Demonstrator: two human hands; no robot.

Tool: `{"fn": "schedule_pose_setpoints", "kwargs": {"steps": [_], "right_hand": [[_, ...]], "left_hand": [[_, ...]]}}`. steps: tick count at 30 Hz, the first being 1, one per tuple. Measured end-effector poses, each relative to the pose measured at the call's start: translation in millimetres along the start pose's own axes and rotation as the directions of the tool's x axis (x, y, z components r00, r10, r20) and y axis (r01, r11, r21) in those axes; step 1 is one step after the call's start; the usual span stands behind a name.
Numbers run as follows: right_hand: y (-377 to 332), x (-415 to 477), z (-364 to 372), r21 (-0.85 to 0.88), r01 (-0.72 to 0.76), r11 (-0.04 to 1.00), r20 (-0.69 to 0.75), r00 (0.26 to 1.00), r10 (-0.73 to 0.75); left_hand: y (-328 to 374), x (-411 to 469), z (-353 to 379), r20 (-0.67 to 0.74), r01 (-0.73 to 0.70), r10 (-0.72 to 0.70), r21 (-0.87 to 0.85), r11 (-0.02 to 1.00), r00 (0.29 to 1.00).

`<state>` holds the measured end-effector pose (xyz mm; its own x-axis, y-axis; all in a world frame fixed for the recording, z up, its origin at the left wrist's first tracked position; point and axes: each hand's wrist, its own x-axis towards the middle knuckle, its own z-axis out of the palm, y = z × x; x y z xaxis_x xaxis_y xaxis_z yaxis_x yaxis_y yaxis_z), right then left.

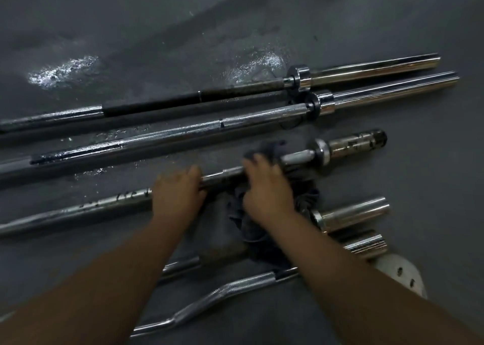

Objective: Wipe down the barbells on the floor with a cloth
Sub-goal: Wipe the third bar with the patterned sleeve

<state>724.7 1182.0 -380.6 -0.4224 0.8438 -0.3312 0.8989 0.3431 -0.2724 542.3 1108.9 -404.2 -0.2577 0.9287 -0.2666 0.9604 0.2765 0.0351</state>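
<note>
Barbells (170,135) lie side by side on the dark floor (131,30), running left to right. Two long ones are far from me, and the middle barbell (104,203) is right under my hands. My left hand (178,195) is curled over its shaft and holds it. Just to the right, my right hand (267,187) grips the cloth (264,148) and presses it onto the same shaft, close to the collar (320,152). The rest of the cloth hangs down in a heap on the floor near me. A bent curl bar (222,289) lies nearest to me (some thick shiny bar ends show on the right too).

I think this bar is heavy and very stiff, so it will not bend or lift easily. It is round and smooth, so it may roll or slip, more so because a wet patch (62,70) shines on the floor. The rough, bumpy part of the shaft looks like the best place to hold. The cloth is soft and light, so I should bunch it tight to wrap it round the bar.
</note>
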Motion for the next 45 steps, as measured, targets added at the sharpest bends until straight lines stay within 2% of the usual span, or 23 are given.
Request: {"fn": "schedule_pose_setpoints", "kwargs": {"steps": [3,4,5,7,9,11,13,15,17,19,23,25,28,30,31,33,35,36,37,39,41,43,45], "right_hand": [[20.4,-15.0,-0.1,-0.042,0.22,0.975,0.093,0.972,-0.215],[42.4,-12.9,-9.1,-0.078,0.192,0.978,0.102,0.978,-0.184],[63.4,-9.5,-18.1,-0.094,0.08,0.992,0.084,0.994,-0.072],[76.0,-6.1,-31.8,-0.066,-0.161,0.985,0.018,0.987,0.163],[41.7,-8.6,-25.3,-0.009,-0.151,0.989,0.055,0.987,0.151],[10.2,-16.5,-8.9,0.0,0.072,0.997,0.133,0.989,-0.072],[14.4,-18.0,-9.1,-0.007,0.234,0.972,0.143,0.963,-0.23],[49.6,-7.7,-20.4,-0.04,0.116,0.992,0.078,0.991,-0.113],[76.9,2.7,-30.4,-0.017,-0.129,0.992,-0.021,0.991,0.129],[54.1,5.5,-27.5,0.01,-0.217,0.976,0.004,0.976,0.217],[-12.1,-2.2,-4.6,0.026,0.177,0.984,0.076,0.981,-0.179],[4.9,15.8,-10.7,-0.018,0.207,0.978,0.024,0.978,-0.207],[47.9,43.1,-26.9,0.021,-0.105,0.994,-0.087,0.991,0.107],[38.8,38.9,-26.1,0.055,-0.217,0.975,-0.075,0.972,0.221],[22.0,30.9,-20.8,0.039,-0.191,0.981,-0.046,0.98,0.193],[-14.0,7.6,-4.2,0.0,0.053,0.999,0.015,0.998,-0.053],[-19.5,-7.0,2.7,-0.016,0.296,0.955,0.051,0.954,-0.295],[-7.7,-6.0,-0.9,-0.039,0.322,0.946,0.039,0.946,-0.32],[9.8,-2.8,-6.3,-0.06,0.272,0.96,0.008,0.962,-0.272],[44.9,0.3,-21.3,0.01,-0.016,1.0,-0.034,0.999,0.016],[55.1,1.3,-27.9,0.108,-0.268,0.957,0.024,0.963,0.267],[31.7,-11.6,-24.2,0.094,-0.2,0.975,0.062,0.979,0.195],[6.8,-27.1,-15.2,0.074,0.018,0.997,0.093,0.995,-0.025]], "left_hand": [[-3.9,-9.3,1.5,0.039,-0.091,0.089,0.032,0.995,0.995],[-6.0,-7.3,-1.5,0.108,-0.124,0.12,0.028,0.992,0.987],[-7.8,-1.1,-8.2,0.203,-0.166,0.162,0.003,0.986,0.966],[-17.0,20.8,-20.7,0.444,-0.147,0.229,-0.211,0.966,0.866],[-25.0,39.6,-32.3,0.565,-0.039,0.275,-0.393,0.919,0.778],[-27.5,38.0,-33.0,0.493,-0.035,0.228,-0.37,0.928,0.839],[-24.9,20.2,-26.3,0.287,-0.095,0.166,-0.244,0.965,0.943],[-24.9,6.2,-16.4,0.119,-0.15,0.179,-0.221,0.964,0.977],[-29.9,10.7,-12.9,0.074,-0.166,0.188,-0.237,0.957,0.979],[-35.9,20.3,-13.1,0.017,-0.186,0.194,-0.214,0.959,0.981],[-25.9,27.3,-22.6,-0.166,-0.09,0.048,-0.256,0.962,0.985],[-22.2,31.7,-22.4,-0.135,-0.067,0.037,-0.224,0.972,0.99],[-24.9,29.6,-9.9,-0.105,-0.119,0.108,-0.102,0.988,0.989],[-23.9,25.4,-4.0,-0.13,-0.115,0.106,-0.066,0.991,0.986],[-21.3,22.6,-2.1,-0.14,-0.106,0.097,-0.062,0.992,0.985],[-15.4,15.7,-0.5,-0.133,-0.098,0.091,-0.047,0.994,0.987],[-14.8,8.2,0.0,-0.108,-0.113,0.111,-0.012,0.993,0.988],[-15.4,3.6,-0.1,-0.092,-0.134,0.134,0.007,0.991,0.987],[-16.3,-1.5,-1.8,-0.075,-0.158,0.159,0.019,0.987,0.984],[-17.8,-15.5,-6.9,-0.053,-0.188,0.19,0.028,0.982,0.98],[-15.1,-23.1,-6.7,-0.022,-0.2,0.201,0.023,0.979,0.979],[-7.5,-37.5,-4.6,0.003,-0.193,0.193,0.019,0.981,0.981],[-0.7,-52.2,-1.2,0.013,-0.174,0.173,0.014,0.985,0.985]]}}
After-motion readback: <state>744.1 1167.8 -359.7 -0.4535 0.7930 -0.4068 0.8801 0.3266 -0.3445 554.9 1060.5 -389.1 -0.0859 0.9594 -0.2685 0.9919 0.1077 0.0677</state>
